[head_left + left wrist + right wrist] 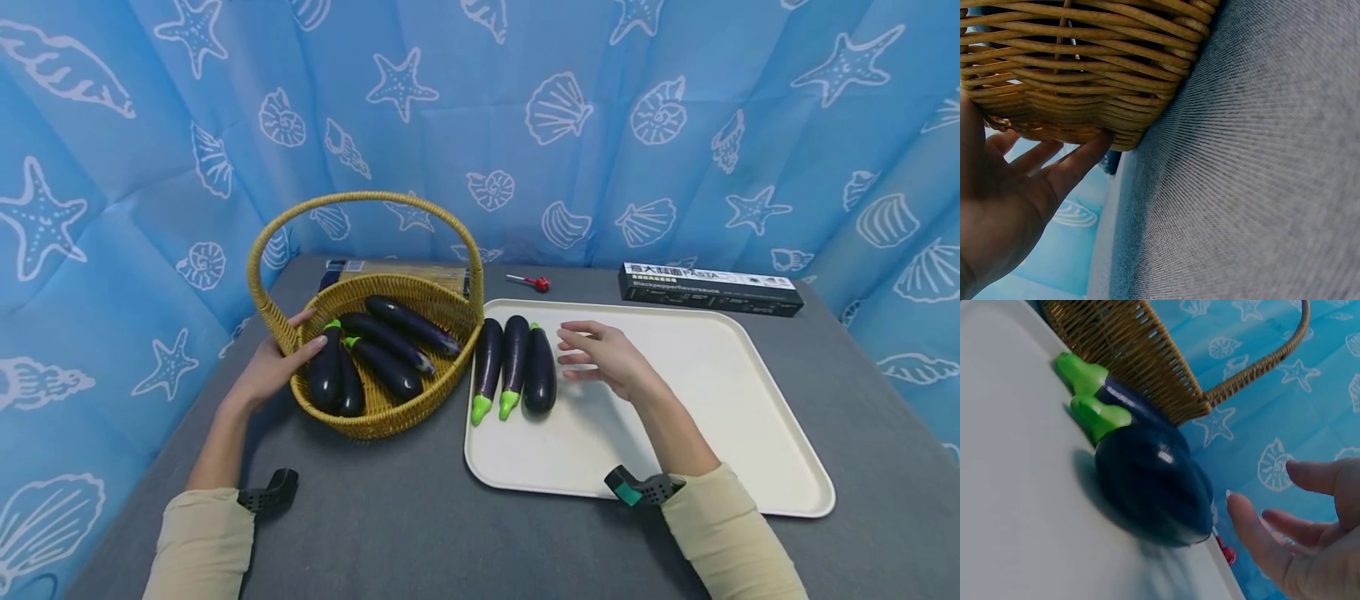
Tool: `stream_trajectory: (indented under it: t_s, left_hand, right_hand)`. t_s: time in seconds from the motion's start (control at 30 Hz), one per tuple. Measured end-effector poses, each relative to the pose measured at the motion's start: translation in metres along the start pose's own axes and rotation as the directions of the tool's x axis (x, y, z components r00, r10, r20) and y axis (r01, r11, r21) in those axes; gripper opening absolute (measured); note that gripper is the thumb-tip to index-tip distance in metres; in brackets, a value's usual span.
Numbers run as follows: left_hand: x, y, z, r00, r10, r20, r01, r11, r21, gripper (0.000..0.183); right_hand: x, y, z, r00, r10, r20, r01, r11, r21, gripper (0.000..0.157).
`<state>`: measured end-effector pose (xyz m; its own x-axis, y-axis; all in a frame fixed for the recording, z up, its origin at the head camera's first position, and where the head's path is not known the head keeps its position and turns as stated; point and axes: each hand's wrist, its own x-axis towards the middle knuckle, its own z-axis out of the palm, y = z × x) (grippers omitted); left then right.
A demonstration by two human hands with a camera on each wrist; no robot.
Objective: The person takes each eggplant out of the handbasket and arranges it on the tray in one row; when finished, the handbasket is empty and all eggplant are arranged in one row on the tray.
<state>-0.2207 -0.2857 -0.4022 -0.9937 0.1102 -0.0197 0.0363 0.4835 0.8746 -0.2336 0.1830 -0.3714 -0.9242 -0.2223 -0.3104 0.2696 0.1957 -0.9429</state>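
At the left stands a woven basket (375, 425) with a tall arched handle; several dark purple eggplants (390, 342) lie inside it. My left hand (262, 375) holds the basket's left rim, thumb over the edge and fingers along the outside wall; the left wrist view shows these fingers against the wicker (1085, 75). Three more eggplants (514, 358) lie side by side at the left end of a white tray (705, 400), two with green caps towards me. Just right of them, apart from the nearest eggplant (1154, 487), my right hand (603, 358) hovers with loosely spread, empty fingers.
A black pasta box (708, 292) lies behind the tray at the back right. Behind the tray's left part is a red lollipop (540, 284). A long packet (442, 275) lies partly hidden behind the basket. Blue shell-print curtains (450, 150) border the grey table (375, 517).
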Motion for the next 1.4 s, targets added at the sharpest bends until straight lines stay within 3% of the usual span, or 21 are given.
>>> stream_trajectory:
  t_s: [0.2,0.4,0.57,0.83,1.4]
  left_hand:
    - [0.001,0.0,-0.001,1.0,-0.004,-0.003,0.004,1.0,-0.009,0.078]
    - [0.0,-0.001,-0.001,1.0,-0.008,-0.001,0.008,1.0,-0.003,0.078]
    - [0.001,0.001,0.0,1.0,0.005,-0.001,-0.005,1.0,-0.008,0.079]
    - [0.0,-0.002,0.001,1.0,0.019,-0.005,-0.019,1.0,-0.017,0.078]
    - [0.001,-0.002,0.001,1.0,-0.002,-0.014,0.002,1.0,-0.012,0.079]
  right_hand:
    - [-0.001,-0.015,0.009,0.985,-0.08,0.152,0.081,0.997,-0.001,0.052]
    - [0.002,-0.03,0.027,0.941,-0.106,0.323,0.103,0.994,0.024,0.049]
    - [0.008,-0.04,0.046,0.903,-0.118,0.413,0.098,0.993,0.07,0.047]
    - [0.019,-0.056,0.082,0.865,-0.105,0.491,0.05,0.991,0.125,0.041]
    - [0.042,-0.067,0.162,0.808,0.007,0.59,-0.067,0.995,0.08,0.045]
